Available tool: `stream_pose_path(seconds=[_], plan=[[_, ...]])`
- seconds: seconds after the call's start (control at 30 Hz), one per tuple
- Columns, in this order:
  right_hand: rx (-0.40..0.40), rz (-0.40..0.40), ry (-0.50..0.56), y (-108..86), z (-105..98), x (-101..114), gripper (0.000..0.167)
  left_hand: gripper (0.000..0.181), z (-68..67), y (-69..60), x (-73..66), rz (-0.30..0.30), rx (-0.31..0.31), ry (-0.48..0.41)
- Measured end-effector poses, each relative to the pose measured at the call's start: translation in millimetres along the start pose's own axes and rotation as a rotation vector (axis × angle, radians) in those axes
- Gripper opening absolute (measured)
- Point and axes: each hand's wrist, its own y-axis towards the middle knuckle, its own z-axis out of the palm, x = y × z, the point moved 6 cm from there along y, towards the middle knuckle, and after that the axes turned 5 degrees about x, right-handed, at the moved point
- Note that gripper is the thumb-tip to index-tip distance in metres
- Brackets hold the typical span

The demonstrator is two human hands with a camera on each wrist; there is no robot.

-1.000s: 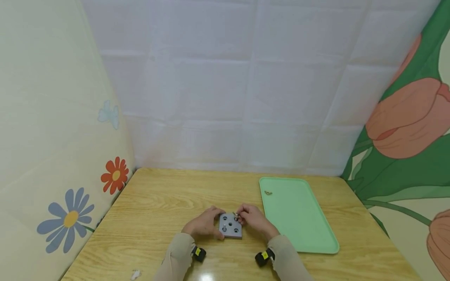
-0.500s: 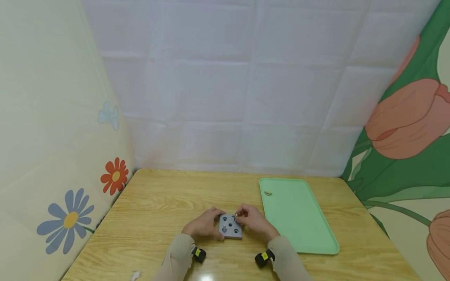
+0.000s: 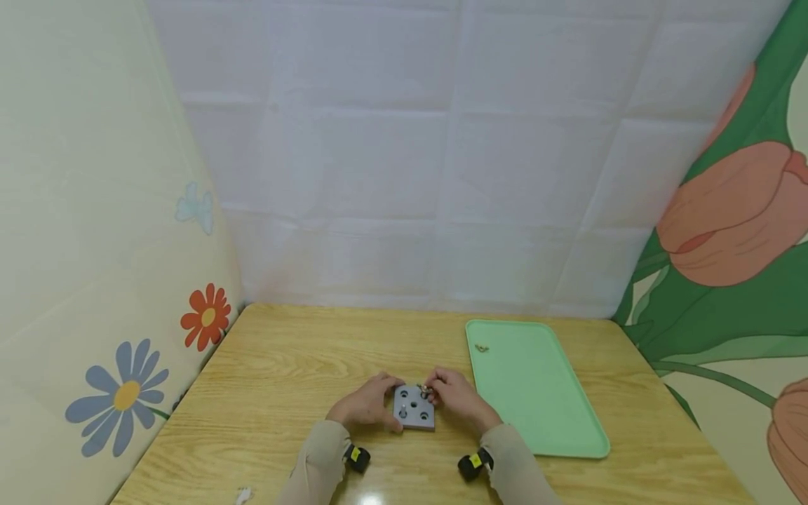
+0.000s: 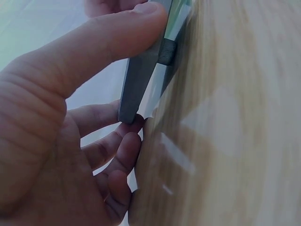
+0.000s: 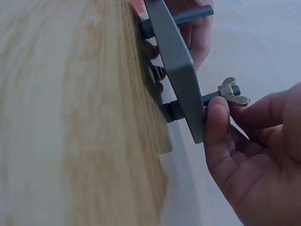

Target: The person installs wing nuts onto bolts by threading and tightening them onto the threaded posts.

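Note:
A grey metal plate with several holes lies at the front middle of the table, raised on bolt heads in the wrist views. My left hand grips its left side, thumb at the near edge and fingers at the far one. Two bolts stand up through the plate; one bare bolt is further off in the right wrist view. On the other bolt sits a brass wing nut close to the threaded end, and my right hand has its thumb and finger around it.
A green tray lies to the right of my right hand, with another brass wing nut in its far left corner. A small white scrap is at the table's near left. Cloth hangs behind and at both sides.
The right fingers have shifted slightly around the bolt at the plate's far right corner, turning in and back out. The left hand and the plate have stayed in place.

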Motion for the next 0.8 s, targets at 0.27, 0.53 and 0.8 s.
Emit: stream_pose_path(seconds=[0.27, 0.53, 0.8], plan=[[0.029, -0.042, -0.056, 1.1, 0.5, 0.9, 0.019, 0.077, 0.2, 0.1, 0.5, 0.006, 0.000, 0.009], [0.039, -0.053, -0.124, 2.4, 0.6, -1.6, 0.015, 0.076, 0.4, 0.5, 0.9, 0.007, 0.002, 0.014], [0.014, -0.003, -0.144, 1.7, 0.4, -4.0, 0.009, 0.077, -0.1, -0.4, -0.1, 0.013, -0.001, 0.021]])
